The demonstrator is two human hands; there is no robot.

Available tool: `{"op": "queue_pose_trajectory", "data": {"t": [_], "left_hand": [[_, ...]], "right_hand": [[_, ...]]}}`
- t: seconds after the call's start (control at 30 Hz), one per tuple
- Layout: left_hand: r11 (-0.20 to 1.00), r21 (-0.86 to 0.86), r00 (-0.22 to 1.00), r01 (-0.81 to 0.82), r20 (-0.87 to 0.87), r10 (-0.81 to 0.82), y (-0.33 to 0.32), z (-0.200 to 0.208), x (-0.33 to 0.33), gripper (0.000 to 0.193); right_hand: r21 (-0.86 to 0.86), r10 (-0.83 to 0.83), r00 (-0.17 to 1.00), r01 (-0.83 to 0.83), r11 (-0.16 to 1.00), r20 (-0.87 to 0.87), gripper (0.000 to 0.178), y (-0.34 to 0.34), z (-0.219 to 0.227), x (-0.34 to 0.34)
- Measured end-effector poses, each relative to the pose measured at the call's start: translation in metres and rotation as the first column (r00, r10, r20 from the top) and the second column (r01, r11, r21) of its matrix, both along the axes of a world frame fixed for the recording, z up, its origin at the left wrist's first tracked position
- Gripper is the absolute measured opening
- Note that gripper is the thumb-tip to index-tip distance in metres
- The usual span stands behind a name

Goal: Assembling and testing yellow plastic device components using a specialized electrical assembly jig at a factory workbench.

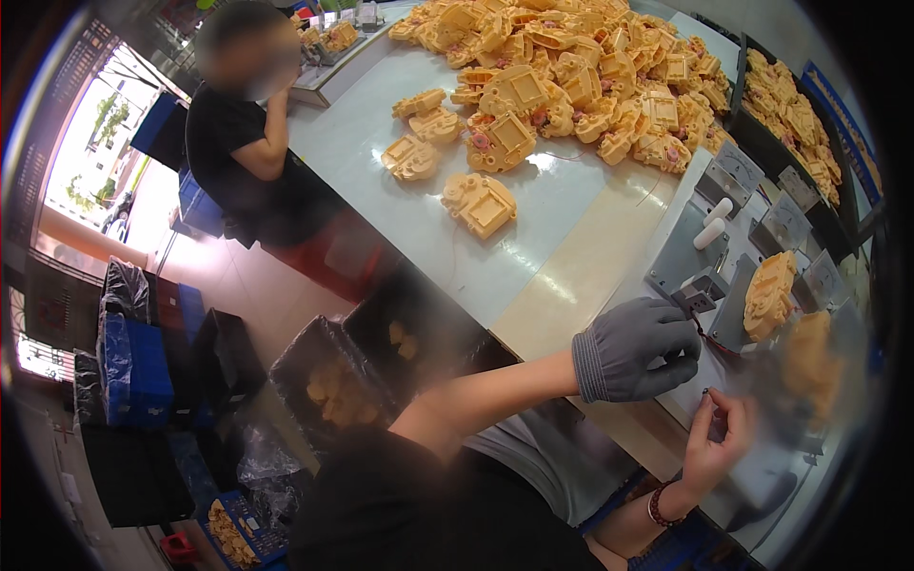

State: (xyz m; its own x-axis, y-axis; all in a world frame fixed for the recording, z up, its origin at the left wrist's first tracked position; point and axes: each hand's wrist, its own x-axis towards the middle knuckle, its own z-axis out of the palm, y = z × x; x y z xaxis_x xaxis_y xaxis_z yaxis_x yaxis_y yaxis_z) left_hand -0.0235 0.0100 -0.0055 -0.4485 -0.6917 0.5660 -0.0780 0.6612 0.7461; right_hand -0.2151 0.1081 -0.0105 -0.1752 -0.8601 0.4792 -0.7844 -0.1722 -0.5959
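My left hand, in a grey knitted glove, is over the near edge of the workbench with its fingers bent together; whatever is in them is hidden. Just beyond its fingertips, a dark red wire hangs from a small grey block on a metal fixture. My right hand is bare, with a beaded bracelet at the wrist. Its thumb and forefinger pinch a small dark piece, too small to name. To the right of the fixture, a yellow-orange plastic housing stands upright; another housing near the rim is blurred.
A large heap of yellow-orange housings covers the far bench, with several loose ones nearer. A black crate of them stands at far right. Across the bench a person is seated. Bins and blue crates stand left.
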Motion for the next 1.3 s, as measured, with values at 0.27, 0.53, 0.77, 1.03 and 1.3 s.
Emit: {"op": "queue_pose_trajectory", "data": {"t": [0.27, 0.53, 0.77, 1.03, 1.3], "left_hand": [[1.000, 0.004, 1.000, -0.002, -0.004, 0.002, 0.000, -0.002, 0.000, 0.013], [1.000, -0.015, 0.999, 0.018, -0.036, -0.019, 0.001, 0.000, -0.001, 0.013], [1.000, -0.014, 1.000, 0.013, -0.018, -0.013, 0.000, -0.001, -0.001, 0.013], [1.000, -0.018, 1.000, 0.003, 0.008, -0.002, 0.000, 0.000, -0.001, 0.013], [0.999, -0.037, 1.000, -0.003, 0.005, 0.003, 0.001, 0.000, -0.001, 0.013]], "right_hand": [[-0.036, -0.080, 0.996, 0.078, 0.996, -0.045, 0.006, -0.004, -0.005, 0.009], [-0.161, -0.274, 0.923, 0.237, 0.958, -0.271, 0.012, 0.049, -0.020, -0.094], [-0.010, -0.286, 0.958, 0.286, 0.958, 0.009, 0.014, 0.059, -0.023, -0.094], [-0.067, -0.080, 0.976, 0.068, 0.995, -0.200, 0.017, 0.053, -0.018, -0.096], [-0.049, -0.091, 0.971, 0.082, 0.995, -0.221, 0.016, 0.054, -0.013, -0.091]]}}
